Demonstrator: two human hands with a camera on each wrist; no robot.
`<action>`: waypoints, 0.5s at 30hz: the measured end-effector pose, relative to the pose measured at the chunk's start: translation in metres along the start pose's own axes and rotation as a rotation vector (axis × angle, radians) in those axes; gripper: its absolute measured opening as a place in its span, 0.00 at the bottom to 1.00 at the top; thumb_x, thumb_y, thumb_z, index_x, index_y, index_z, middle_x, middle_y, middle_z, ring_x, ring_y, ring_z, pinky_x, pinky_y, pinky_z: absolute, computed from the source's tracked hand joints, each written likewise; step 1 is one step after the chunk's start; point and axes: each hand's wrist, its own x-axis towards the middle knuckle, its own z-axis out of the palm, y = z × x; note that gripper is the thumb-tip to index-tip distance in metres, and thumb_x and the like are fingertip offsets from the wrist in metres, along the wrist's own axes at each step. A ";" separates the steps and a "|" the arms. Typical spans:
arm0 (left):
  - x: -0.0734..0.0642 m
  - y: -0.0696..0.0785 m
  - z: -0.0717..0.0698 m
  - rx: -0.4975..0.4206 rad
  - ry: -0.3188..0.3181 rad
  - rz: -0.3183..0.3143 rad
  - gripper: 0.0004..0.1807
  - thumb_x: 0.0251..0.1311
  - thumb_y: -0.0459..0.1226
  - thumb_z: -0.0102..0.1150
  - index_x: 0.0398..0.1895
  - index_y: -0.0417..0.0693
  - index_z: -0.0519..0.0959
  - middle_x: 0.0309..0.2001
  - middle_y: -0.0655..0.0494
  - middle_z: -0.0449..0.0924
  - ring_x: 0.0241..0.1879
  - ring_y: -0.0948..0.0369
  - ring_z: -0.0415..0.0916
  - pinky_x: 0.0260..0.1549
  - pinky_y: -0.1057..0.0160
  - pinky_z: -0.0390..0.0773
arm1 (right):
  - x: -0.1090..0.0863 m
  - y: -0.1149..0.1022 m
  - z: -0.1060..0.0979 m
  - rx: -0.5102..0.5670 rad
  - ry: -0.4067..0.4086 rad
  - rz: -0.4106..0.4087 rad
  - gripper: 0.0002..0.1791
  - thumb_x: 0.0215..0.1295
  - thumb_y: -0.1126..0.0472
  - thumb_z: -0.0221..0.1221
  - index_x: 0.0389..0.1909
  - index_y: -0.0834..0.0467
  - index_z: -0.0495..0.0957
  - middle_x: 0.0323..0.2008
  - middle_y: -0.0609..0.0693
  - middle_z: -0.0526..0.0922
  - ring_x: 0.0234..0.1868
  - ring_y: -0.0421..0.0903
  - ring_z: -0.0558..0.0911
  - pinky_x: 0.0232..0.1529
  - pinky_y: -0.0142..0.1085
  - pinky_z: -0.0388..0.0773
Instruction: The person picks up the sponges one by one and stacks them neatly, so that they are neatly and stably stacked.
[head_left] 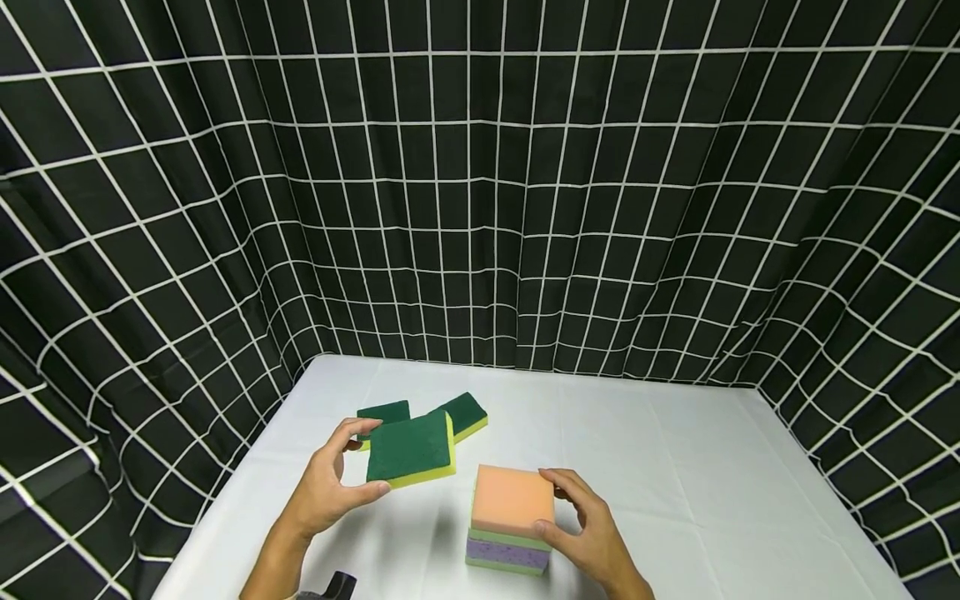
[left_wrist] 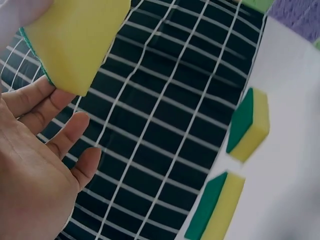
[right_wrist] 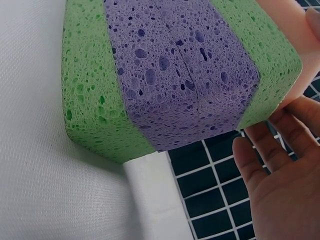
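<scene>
A person's two bare hands work with sponges above a white table (head_left: 675, 483) in front of me. The left hand (head_left: 322, 487) holds a green-topped sponge (head_left: 408, 450) in the air, clear of the table, its yellow side facing down. The thumb pinches the near edge and the forefinger the far edge; the remaining fingers are loosely bent and slightly spread, at least two of them free of the sponge.

To the right, the right hand (head_left: 592, 533) pinches an orange sponge (head_left: 512, 498), thumb at the near corner, fingertips at the far one. Its little finger sits apart from the thumb, beside the stack; whether it touches I cannot tell. The orange sponge is at the top of the stack, flat on an upper green layer (head_left: 510, 539). Below that comes a purple layer (right_wrist: 170, 70), split by a thin dark seam, then a lower green layer (right_wrist: 90, 75) resting on the table.

Behind the left hand, two more sponges (head_left: 463, 410), green over yellow, lie near each other on the table. A black curtain (head_left: 555, 208) with a white grid surrounds the far side and both flanks.
</scene>
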 end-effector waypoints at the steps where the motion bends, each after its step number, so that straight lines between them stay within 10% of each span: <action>1: 0.001 0.001 0.003 -0.005 -0.008 0.010 0.41 0.38 0.23 0.73 0.61 0.34 0.68 0.56 0.36 0.67 0.56 0.56 0.62 0.51 0.66 0.61 | 0.000 0.000 0.000 0.002 -0.001 0.000 0.30 0.56 0.68 0.66 0.61 0.62 0.72 0.55 0.52 0.76 0.53 0.48 0.75 0.52 0.34 0.73; 15: 0.015 0.005 0.052 -0.081 -0.130 -0.006 0.39 0.43 0.32 0.74 0.62 0.39 0.69 0.58 0.44 0.68 0.59 0.52 0.62 0.55 0.62 0.62 | 0.001 -0.002 -0.001 0.014 -0.017 0.008 0.32 0.56 0.68 0.67 0.64 0.57 0.70 0.56 0.52 0.75 0.54 0.49 0.75 0.53 0.36 0.72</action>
